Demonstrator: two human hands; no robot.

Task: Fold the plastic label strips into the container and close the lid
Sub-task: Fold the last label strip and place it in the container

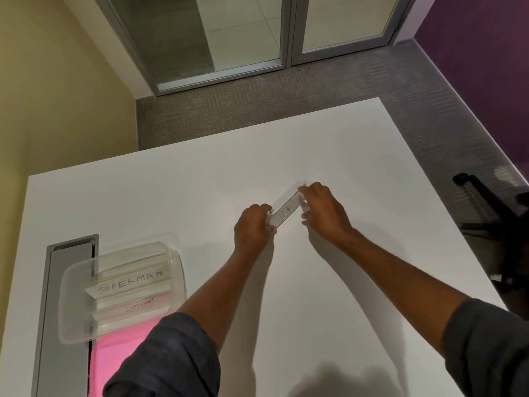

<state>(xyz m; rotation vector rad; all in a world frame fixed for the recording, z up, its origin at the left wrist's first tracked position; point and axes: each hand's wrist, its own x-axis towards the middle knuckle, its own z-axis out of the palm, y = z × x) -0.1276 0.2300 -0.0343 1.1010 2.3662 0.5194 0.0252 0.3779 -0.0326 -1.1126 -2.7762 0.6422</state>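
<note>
Sleeves (171,359): dark, rolled up on both forearms, nearest the lens.
Container (120,290): clear tub at the counter's left, lid off, holding strips marked SUPERMAN (130,282) and ELEPHANT (140,305).
Left hand (252,227): fingers closed round the near end of the DOG strip (284,212).
Right hand (323,209): pinched shut on that strip's far end.
DOG strip: mid-counter (329,144), well apart from the container.

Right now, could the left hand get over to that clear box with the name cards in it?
Probably yes. The left hand is busy holding one end of the DOG strip, but bare table lies between it and the clear box, whose top is open.
</note>
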